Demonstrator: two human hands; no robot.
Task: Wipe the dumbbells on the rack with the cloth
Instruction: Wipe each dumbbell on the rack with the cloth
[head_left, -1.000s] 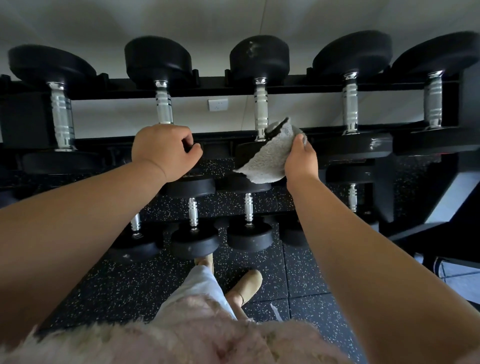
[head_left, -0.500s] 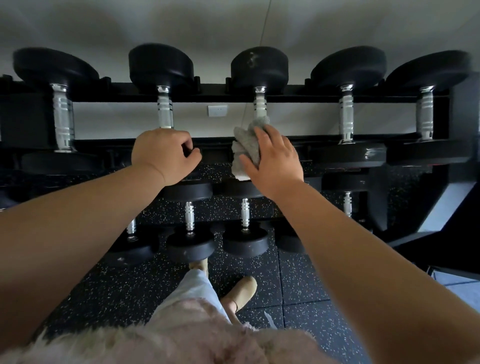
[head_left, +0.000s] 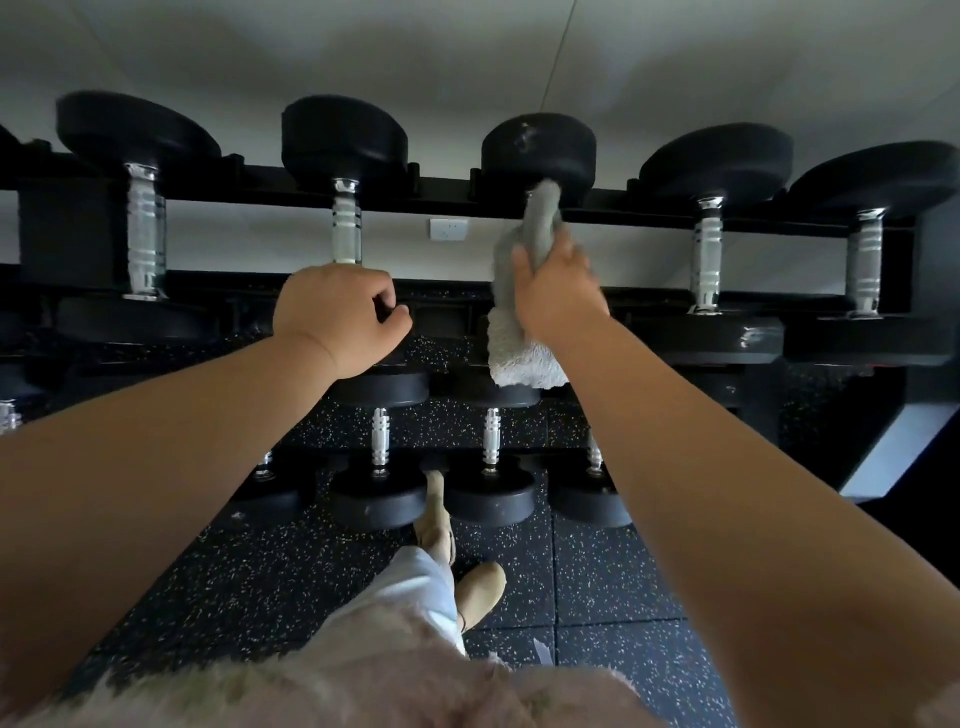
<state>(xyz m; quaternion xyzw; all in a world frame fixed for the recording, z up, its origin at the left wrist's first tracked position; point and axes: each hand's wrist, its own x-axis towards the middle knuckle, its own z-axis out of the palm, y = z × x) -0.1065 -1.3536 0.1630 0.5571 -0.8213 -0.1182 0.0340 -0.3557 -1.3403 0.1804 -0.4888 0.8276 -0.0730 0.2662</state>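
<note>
Right hand (head_left: 558, 293) has slid cloth (head_left: 524, 312) up chrome handle of middle dumbbell (head_left: 537, 150) on top rack (head_left: 447, 189), from near head to far head, toward 12 o'clock. Fingers curled round cloth and handle; loose end hangs toward 6 o'clock. Left hand (head_left: 337, 317) unmoved, at 9 o'clock of cloth, fingers curled over near head of neighbouring dumbbell (head_left: 345, 137).

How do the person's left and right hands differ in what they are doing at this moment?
The right hand grips the grey cloth around the middle top-row dumbbell's handle; the left hand holds no cloth and curls over the near end of the second dumbbell. The right hand reaches higher than the left. Both arms are bare and reach to the top shelf of the rack.
</note>
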